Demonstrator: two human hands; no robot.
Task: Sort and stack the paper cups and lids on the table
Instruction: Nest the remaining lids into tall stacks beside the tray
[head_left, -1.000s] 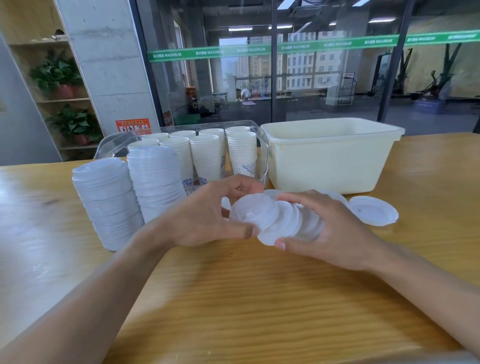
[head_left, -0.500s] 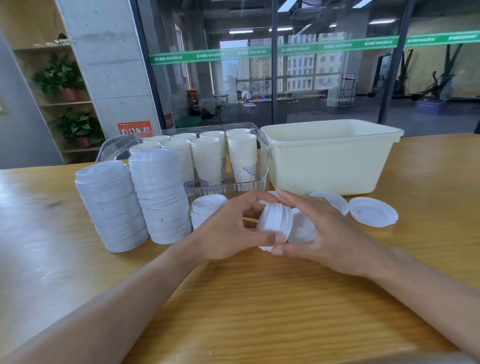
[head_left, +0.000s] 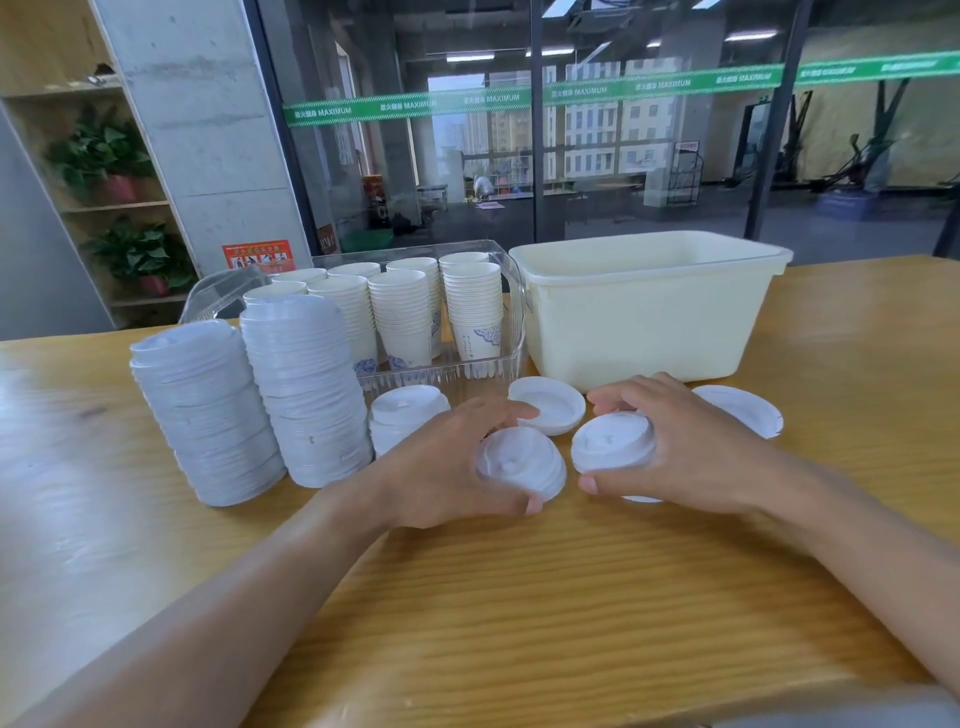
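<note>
My left hand (head_left: 441, 467) grips a small stack of white lids (head_left: 519, 465) just above the table. My right hand (head_left: 680, 447) grips a second white lid stack (head_left: 610, 444) beside it; the two stacks are apart. A loose lid (head_left: 548, 410) lies upside down behind them, and another loose lid (head_left: 743, 408) lies right of my right hand. A short lid pile (head_left: 400, 413) stands left of my left hand. Two tall lid stacks (head_left: 202, 410) (head_left: 306, 395) stand at the left. Paper cup stacks (head_left: 472, 306) fill a clear tray (head_left: 511, 291).
A cream plastic tub (head_left: 649, 312) stands behind my right hand, touching the clear tray's right side. The wooden table (head_left: 519, 597) stretches toward me below my arms. Glass wall and shelves with potted plants (head_left: 104, 156) lie beyond the table's far edge.
The fanned lids were gathered between both hands, then split. Each hand now holds its own small stack, and the hands have drawn slightly apart.
</note>
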